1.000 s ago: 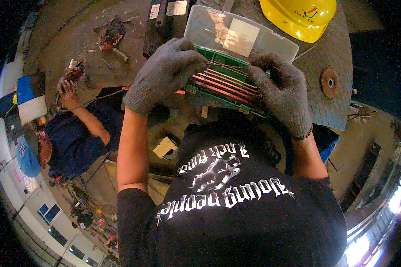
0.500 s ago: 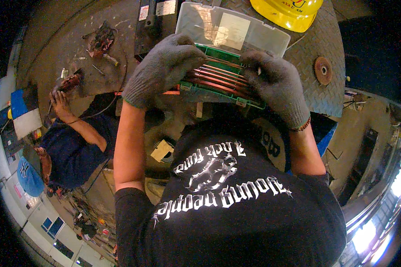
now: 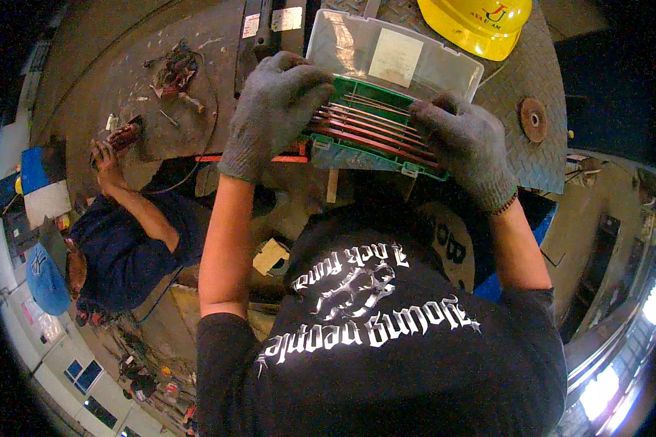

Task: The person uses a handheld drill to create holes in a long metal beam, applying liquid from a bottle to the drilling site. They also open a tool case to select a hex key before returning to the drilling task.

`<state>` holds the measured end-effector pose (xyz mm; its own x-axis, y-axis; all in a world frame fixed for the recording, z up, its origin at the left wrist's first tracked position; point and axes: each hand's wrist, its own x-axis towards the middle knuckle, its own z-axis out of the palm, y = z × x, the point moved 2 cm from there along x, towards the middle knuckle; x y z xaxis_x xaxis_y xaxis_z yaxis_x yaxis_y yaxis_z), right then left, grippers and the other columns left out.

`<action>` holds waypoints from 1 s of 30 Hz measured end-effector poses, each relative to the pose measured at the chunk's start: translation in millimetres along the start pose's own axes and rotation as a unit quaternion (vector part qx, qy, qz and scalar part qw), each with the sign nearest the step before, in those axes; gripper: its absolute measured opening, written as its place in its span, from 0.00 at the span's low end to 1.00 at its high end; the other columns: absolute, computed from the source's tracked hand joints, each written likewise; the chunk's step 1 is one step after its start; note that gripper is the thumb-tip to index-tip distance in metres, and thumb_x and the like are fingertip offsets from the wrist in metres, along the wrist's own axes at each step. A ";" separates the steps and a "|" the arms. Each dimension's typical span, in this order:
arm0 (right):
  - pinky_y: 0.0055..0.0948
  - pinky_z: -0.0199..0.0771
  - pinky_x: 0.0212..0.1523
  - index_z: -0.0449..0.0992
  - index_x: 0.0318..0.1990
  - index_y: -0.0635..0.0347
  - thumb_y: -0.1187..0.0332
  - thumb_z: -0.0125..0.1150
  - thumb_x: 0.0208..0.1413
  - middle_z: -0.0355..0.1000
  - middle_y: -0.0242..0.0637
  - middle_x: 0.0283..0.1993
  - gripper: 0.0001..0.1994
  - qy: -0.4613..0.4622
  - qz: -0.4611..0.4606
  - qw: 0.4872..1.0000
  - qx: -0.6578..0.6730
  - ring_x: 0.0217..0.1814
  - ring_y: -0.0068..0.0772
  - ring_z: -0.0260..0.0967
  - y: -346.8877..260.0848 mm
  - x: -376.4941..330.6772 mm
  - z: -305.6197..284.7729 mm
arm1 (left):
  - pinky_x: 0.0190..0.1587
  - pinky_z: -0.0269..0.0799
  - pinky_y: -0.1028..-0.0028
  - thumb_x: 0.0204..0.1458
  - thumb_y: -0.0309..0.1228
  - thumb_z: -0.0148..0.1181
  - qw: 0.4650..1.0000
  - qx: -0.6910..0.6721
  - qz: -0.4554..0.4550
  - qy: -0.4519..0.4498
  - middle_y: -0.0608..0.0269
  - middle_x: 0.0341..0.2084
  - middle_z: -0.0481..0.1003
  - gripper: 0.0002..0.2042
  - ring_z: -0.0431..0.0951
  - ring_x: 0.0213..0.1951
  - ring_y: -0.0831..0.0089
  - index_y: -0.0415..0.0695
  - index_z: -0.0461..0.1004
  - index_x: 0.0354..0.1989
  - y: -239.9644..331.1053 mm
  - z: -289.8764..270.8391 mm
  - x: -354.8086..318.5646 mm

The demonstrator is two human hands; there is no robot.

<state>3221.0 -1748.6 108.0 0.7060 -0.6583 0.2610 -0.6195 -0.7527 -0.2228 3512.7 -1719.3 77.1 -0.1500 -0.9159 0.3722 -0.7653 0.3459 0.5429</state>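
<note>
The thin, copper-coloured metal rods [image 3: 375, 125] lie side by side in a shallow green plastic case [image 3: 364, 89] at the upper centre of the frame, slanting down to the right. Toward the back of the case, slimmer rods run between the hands. The left hand [image 3: 273, 109], in a grey knitted glove, has its fingers curled in at the rods' left ends; the right hand [image 3: 466, 142], gloved alike, bends its fingers over the right ends. Whether either grasps a rod cannot be told, as the gloves hide the fingertips.

Handling rods this slim seems to call for a light pinch near both ends, kept level and in line with the row, so that none bends or crosses its neighbour. Thick knit probably dulls touch, so working one rod at a time looks wise. The case's clear plastic lid [image 3: 444, 69] stands open behind; best not to knock it.

Farther out are a yellow hard hat [image 3: 474, 29] at the upper right and, below it, a round brown disc [image 3: 533, 119] on a patterned metal plate [image 3: 514, 156].
</note>
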 end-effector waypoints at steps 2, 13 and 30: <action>0.46 0.82 0.34 0.79 0.47 0.47 0.60 0.68 0.54 0.78 0.41 0.42 0.13 0.011 -0.022 1.000 -0.015 0.39 0.51 0.81 -0.4 0.1 2.8 | 0.49 0.76 0.56 0.55 0.36 0.69 1.000 0.003 0.000 0.001 0.53 0.39 0.79 0.09 0.79 0.45 0.51 0.45 0.85 0.40 1.9 0.8 -0.8; 0.46 0.79 0.31 0.78 0.46 0.45 0.59 0.68 0.54 0.75 0.38 0.40 0.13 -0.015 -0.041 0.998 -0.049 0.35 0.48 0.80 -2.6 -8.6 -10.4 | 0.47 0.75 0.56 0.55 0.39 0.69 0.993 0.094 0.048 -0.055 0.56 0.37 0.79 0.10 0.79 0.43 0.53 0.46 0.86 0.37 25.2 4.3 6.2; 0.42 0.80 0.41 0.84 0.44 0.51 0.63 0.70 0.59 0.79 0.42 0.43 0.08 -0.001 0.079 0.991 0.106 0.41 0.49 0.81 26.5 -61.4 -24.2 | 0.50 0.76 0.55 0.58 0.40 0.64 0.986 0.083 -0.024 -0.142 0.47 0.37 0.77 0.15 0.79 0.43 0.48 0.39 0.85 0.37 70.3 21.2 11.3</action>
<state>3152.9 -1728.0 108.8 0.6063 -0.7684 0.2049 -0.6368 -0.6235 -0.4537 3443.9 -1709.6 103.5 -0.2625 -0.9586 0.1101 -0.8641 0.2843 0.4153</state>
